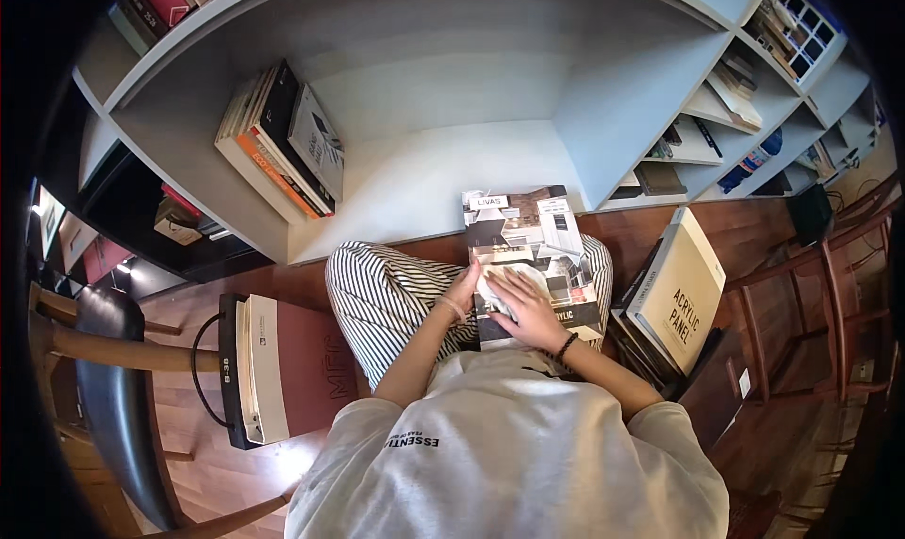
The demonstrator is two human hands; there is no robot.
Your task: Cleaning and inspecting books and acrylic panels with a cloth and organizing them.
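Observation:
A large catalogue (554, 220) with photos of interiors on its cover lies across my lap, its far end near the shelf edge. My left hand (462, 291) grips its left edge, thumb toward the cover. On the cover, my right hand (528, 311) presses a crumpled white cloth (509, 277), fingers spread over it. Part of the cloth is hidden under that hand. I sit cross-legged in striped trousers (377, 294).
Several books (283, 152) lean at the left inside the grey shelf unit (443, 152). A maroon binder (297, 369) stands at my left, near a black-seated chair (113, 379). More catalogues (683, 298) are stacked at my right, beside a wooden chair (792, 313).

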